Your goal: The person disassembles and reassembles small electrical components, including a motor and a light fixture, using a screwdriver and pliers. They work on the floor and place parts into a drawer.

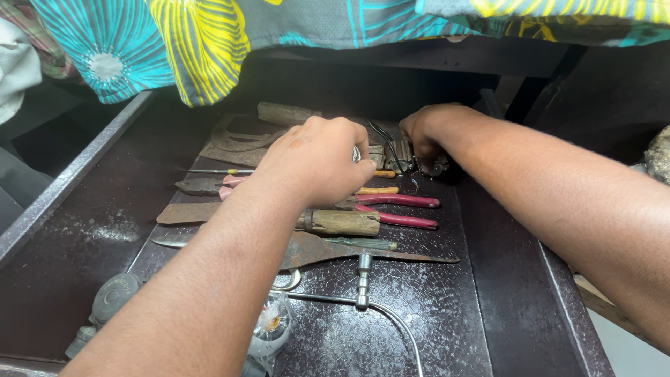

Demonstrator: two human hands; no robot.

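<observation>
Metal part (412, 162) — gripped in right hand (427, 132); left hand (317, 162) curled beside, grip unclear.

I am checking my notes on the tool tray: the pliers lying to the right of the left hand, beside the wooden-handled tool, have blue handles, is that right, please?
Not quite: the head view shows the pliers have red handles, not blue. The rest holds: they lie to the right of the left hand, beside the wooden-handled tool.
</observation>
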